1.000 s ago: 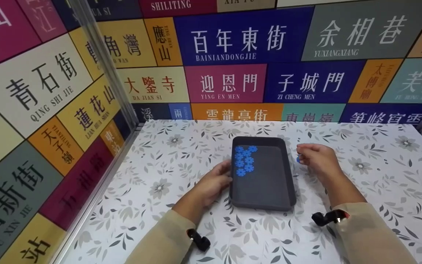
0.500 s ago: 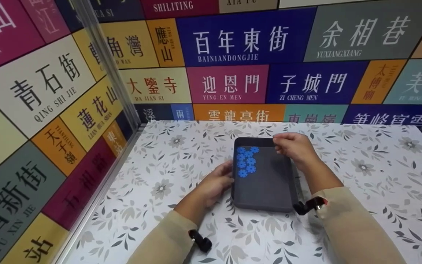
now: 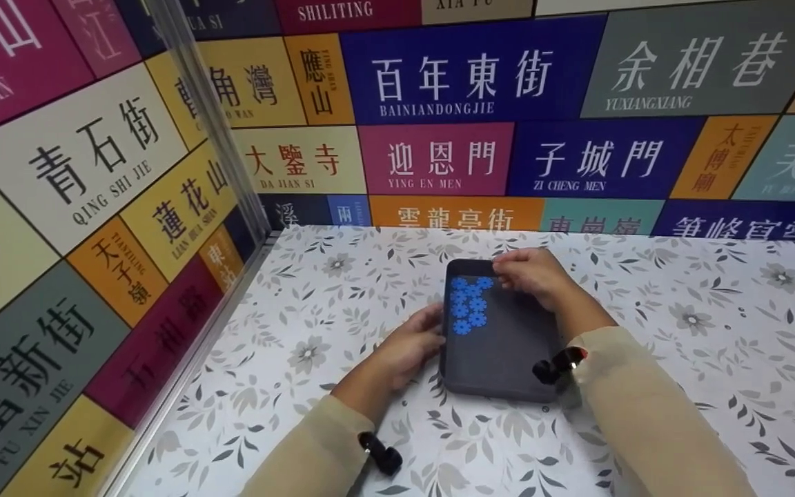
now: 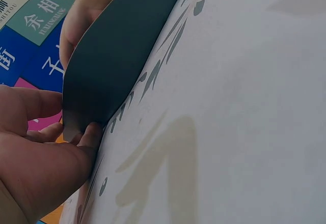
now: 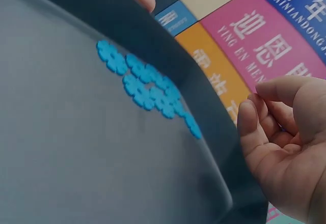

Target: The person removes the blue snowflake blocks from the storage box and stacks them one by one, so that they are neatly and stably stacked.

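Observation:
A dark grey rectangular tray (image 3: pixel 508 366) lies on the table with several blue flower-shaped plastic pieces (image 3: pixel 461 312) grouped along its left side. My left hand (image 3: pixel 408 348) rests against the tray's outer left wall; in the left wrist view its fingertips (image 4: pixel 93 132) touch that wall. Over the tray's far end is my right hand (image 3: pixel 534 276), thumb and fingers brought together close to the upper right flower. A speck of blue (image 5: pixel 281 129) shows between its curled fingers in the right wrist view; most of that piece is hidden.
A white tablecloth (image 3: pixel 342 297) with grey leaves and flowers covers the table. Behind it rises a wall of coloured name panels (image 3: pixel 439 159), with another panelled wall (image 3: pixel 128 276) on the left. Black wrist cameras (image 3: pixel 380 453) sit on both sleeves.
The right hand, with a blue flower piece seen under its fingers a second ago, has moved left from beside the tray to over its far end. The left hand stays at the tray's wall.

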